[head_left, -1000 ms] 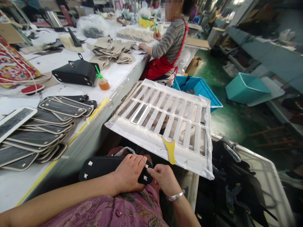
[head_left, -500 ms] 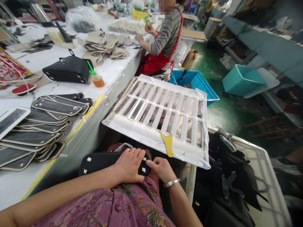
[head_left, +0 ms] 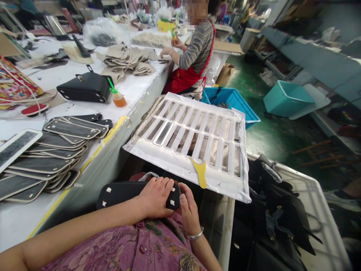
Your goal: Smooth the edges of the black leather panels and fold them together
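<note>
On my lap lies a black handbag (head_left: 124, 194), its flat base turned up. Small pale squares cover the feet near the base's corners. My left hand (head_left: 156, 195) is wrapped over the bag towards its right end, fingers bent over the far edge. At that right end my right hand (head_left: 188, 207), with a silver bracelet on the wrist, grips the rim, thumb on the near side and fingers curled behind. The bag's lower part is hidden. Just beyond stands a white slotted rack (head_left: 180, 150), with a yellow Y-shaped piece (head_left: 200, 175) on its front edge.
Dark base panels with pale rims (head_left: 42, 162) pile up on the table at left. Behind them stand another black handbag (head_left: 86, 86) and a glue bottle (head_left: 119, 98). A bin of black bags (head_left: 313, 184) is at right. A co-worker in a red apron (head_left: 183, 79) sits ahead.
My right hand has shifted from pinching at the base's corner to curling around the bag's right end. My left hand stays on the bag. The view has shifted slightly.
</note>
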